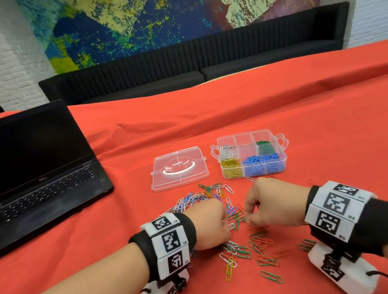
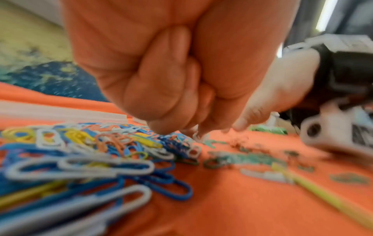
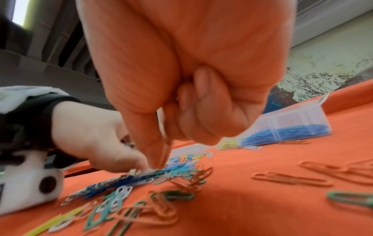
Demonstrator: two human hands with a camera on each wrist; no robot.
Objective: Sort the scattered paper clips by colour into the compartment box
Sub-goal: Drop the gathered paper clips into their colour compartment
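Loose paper clips (image 1: 195, 198) in several colours lie on the red cloth in front of the clear compartment box (image 1: 244, 134). The box holds white, yellow, blue and green clips in separate compartments. My left hand (image 1: 222, 223) is curled into a fist over the pile (image 2: 80, 151), and its fingertips (image 2: 181, 127) pinch what looks like a white clip (image 2: 198, 136). My right hand (image 1: 249, 219) faces it a few centimetres away. Its thumb and forefinger (image 3: 161, 162) are pressed together on a clip at the pile's edge (image 3: 177, 172), colour unclear. The other fingers are curled into the palm.
The box's clear lid (image 1: 178, 168) lies left of the box. An open black laptop (image 1: 28, 171) stands at the far left. More green, red and yellow clips (image 1: 259, 240) are scattered between my wrists. A black bench runs along the far wall.
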